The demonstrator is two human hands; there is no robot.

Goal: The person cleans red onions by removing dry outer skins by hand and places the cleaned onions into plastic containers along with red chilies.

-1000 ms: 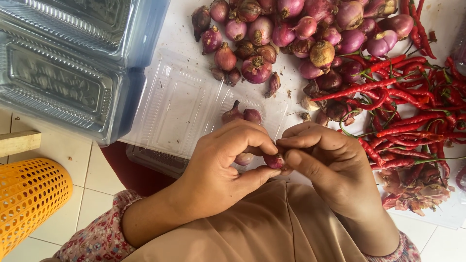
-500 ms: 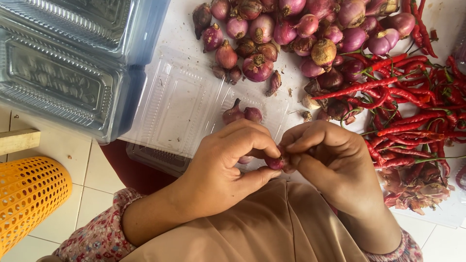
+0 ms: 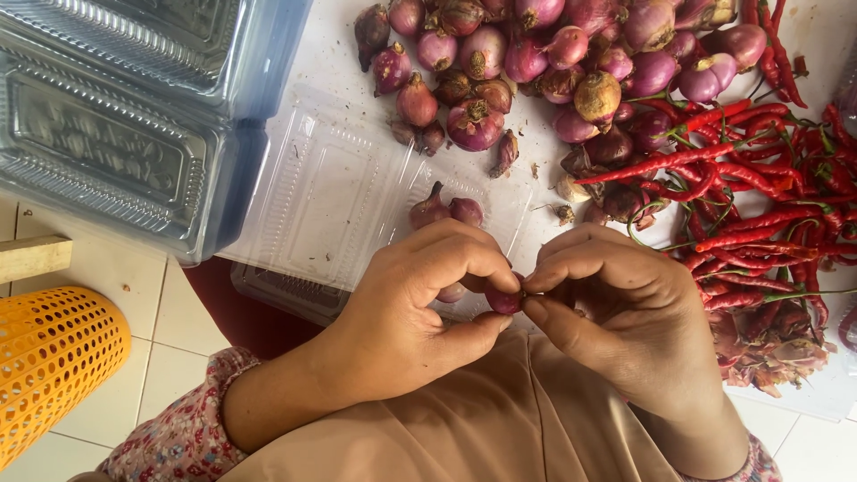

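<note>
We hold one small shallot (image 3: 505, 300) between both hands, just in front of the open clear plastic tray (image 3: 312, 192), on the side nearest to our lap. Our left hand (image 3: 406, 308) is closed on it, thumb below and forefinger curled over the top, and our right hand (image 3: 625, 312) pinches its other end with thumb and fingertips, so the shallot is almost hidden and only a dark purple spot shows. Compared with one second ago very little has changed: the hands stay at the same place beside the tray, the fingers of the right hand have only shifted a little on the skin, and the two shallots (image 3: 446, 210) already lying in the tray have not moved. We judge that the peeling of this piece is in progress and not finished, because no loose skin has come away yet. Beyond the tray lies the heap of unpeeled shallots (image 3: 536, 62), to the right of the tray the red chillies (image 3: 759, 178), and to the left of it the stack of empty plastic boxes (image 3: 116, 116) and an orange basket (image 3: 49, 366)
</note>
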